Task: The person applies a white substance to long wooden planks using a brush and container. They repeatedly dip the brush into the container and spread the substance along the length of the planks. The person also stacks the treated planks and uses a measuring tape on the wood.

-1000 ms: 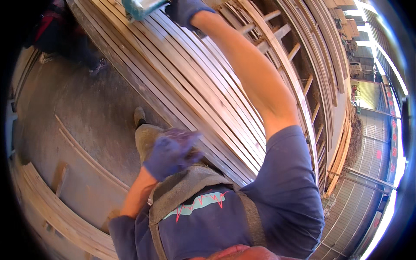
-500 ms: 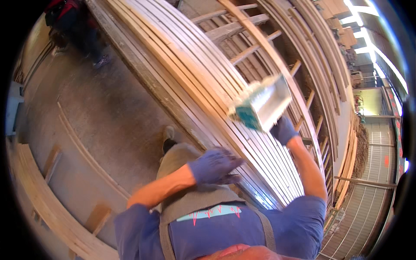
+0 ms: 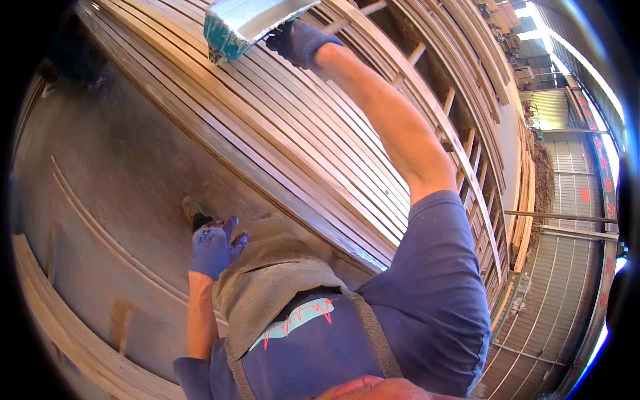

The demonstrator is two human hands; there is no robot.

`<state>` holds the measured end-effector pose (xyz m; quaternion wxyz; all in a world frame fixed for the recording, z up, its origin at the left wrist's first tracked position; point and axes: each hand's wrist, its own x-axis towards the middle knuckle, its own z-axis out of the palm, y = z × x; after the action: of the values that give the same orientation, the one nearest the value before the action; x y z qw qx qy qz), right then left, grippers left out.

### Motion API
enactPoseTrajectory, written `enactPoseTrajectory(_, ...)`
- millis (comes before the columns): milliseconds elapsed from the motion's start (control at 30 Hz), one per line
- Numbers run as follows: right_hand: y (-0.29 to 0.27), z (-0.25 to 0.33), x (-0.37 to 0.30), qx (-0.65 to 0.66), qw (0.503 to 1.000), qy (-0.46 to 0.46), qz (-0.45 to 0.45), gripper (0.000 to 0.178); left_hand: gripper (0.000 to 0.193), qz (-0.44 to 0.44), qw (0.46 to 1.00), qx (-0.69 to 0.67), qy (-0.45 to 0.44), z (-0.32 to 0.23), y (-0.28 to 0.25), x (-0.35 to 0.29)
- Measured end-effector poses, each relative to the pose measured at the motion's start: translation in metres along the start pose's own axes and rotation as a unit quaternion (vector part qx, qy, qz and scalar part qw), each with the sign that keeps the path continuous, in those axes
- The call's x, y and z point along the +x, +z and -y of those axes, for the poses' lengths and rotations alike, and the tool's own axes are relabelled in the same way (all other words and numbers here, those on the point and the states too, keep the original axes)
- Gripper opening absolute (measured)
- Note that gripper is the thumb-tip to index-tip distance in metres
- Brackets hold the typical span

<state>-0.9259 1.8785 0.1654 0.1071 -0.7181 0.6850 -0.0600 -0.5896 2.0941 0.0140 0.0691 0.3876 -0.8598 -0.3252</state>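
My right hand (image 3: pixel 298 44), in a dark blue work glove, is stretched far forward and closed on the near end of a box-shaped tool (image 3: pixel 250 23). That tool is teal outside and whitish inside, with ragged, crusted edges; the top of the picture cuts it off. It sits over the far part of a row of long wooden strips (image 3: pixel 293 127) lying side by side; whether it touches them I cannot tell. My left hand (image 3: pixel 212 250), gloved in blue with dark stains on the fingers, hangs beside my brown apron (image 3: pixel 267 280). It holds nothing, its fingers apart.
More long strips lie on a slatted wooden rack (image 3: pixel 417 110) to the right. A curved-looking board (image 3: pixel 73 333) lies at lower left, and a thin strip (image 3: pixel 100 223) runs across the floor. At far left, a dark, blurred figure (image 3: pixel 77 60) is standing.
My right hand has pushed the box-shaped tool forward and left along the strips, straightening the arm. My left hand has drawn away from the strips, left to my side.
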Motion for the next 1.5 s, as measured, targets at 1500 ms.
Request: enactPoseTrajectory(1500, -0.047, -0.572, -1.520, -0.014, 0.997, 0.061, 0.035, 0.035, 0.031, -0.067, 0.601, -0.611, -0.510, -0.607, 0.934, -0.677)
